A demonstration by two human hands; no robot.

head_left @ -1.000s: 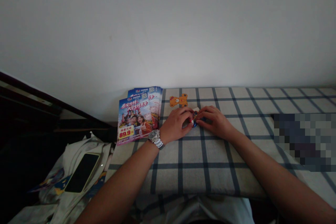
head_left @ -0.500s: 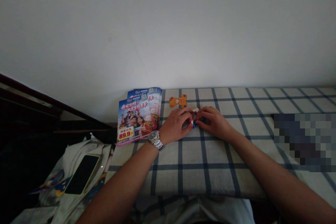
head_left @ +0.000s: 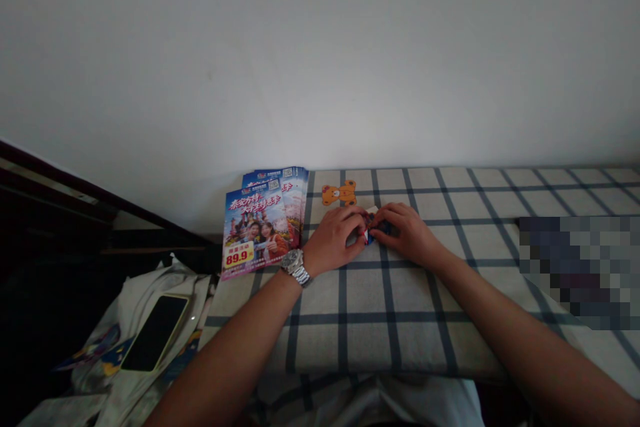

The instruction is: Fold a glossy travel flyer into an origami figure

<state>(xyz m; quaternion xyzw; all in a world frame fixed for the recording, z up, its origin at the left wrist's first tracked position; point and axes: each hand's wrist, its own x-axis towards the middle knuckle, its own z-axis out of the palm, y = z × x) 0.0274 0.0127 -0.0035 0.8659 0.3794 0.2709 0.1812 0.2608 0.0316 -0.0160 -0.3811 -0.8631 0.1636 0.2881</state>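
Note:
Between my hands, low over the checked tablecloth, is a small folded piece of printed paper (head_left: pixel 371 235) in blue, red and white. My left hand (head_left: pixel 336 237), with a metal watch (head_left: pixel 296 267) on its wrist, pinches the paper's left side. The fingertips of my right hand (head_left: pixel 404 232) are closed on its right side. Fingers cover much of the paper, so its full shape is hidden. Just beyond my left hand lies a flat orange bear cutout (head_left: pixel 339 193).
To the left lies a stack of printed flyers (head_left: pixel 260 227). Lower left, a phone (head_left: pixel 156 332) rests on white fabric or bags (head_left: pixel 187 273). A pixelated dark patch (head_left: pixel 580 267) covers the right side of the tablecloth (head_left: pixel 415 340). A pale wall (head_left: pixel 350 67) rises behind.
My fingers have shifted very slightly on the folded paper, and less of its printed face shows between them. Everything else stays in place.

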